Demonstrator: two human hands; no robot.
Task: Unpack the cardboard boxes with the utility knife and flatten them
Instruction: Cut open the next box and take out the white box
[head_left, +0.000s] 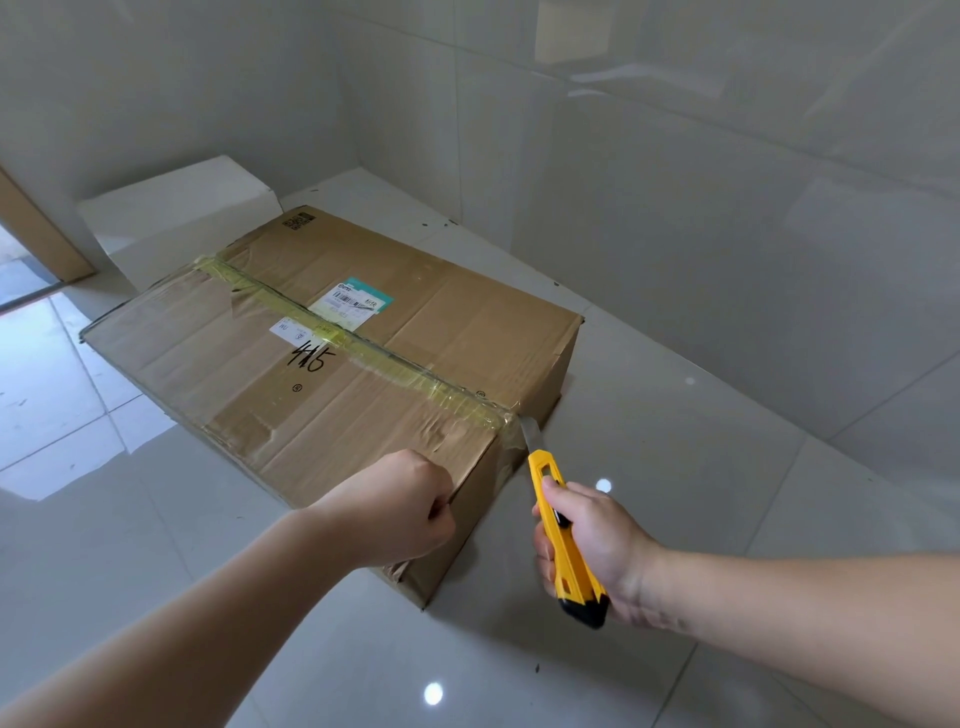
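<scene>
- The big brown cardboard box (332, 364) sits flat on the shiny tile floor (675, 467), near a corner of the wall. A white block (182, 208) stands just behind it.
- The box looks stiff but a bit dented and wrinkled. It is probably too wide to lift with one hand, so it is best held down at an edge.
- The left hand (400, 504) rests on the near corner of the box. Its grip is curled tight like a fist, and it looks like it pinches the top edge to keep the box from sliding.
- A strip of yellow tape (363, 348) runs along the middle of the top. It looks thin and smooth, easy to slice.
- The right hand (587, 535) has its grip wrapped around the yellow utility knife (563, 535).
- The blade tip touches the tape at the near end of the box. The blade is sharp, so fingers should stay away.
</scene>
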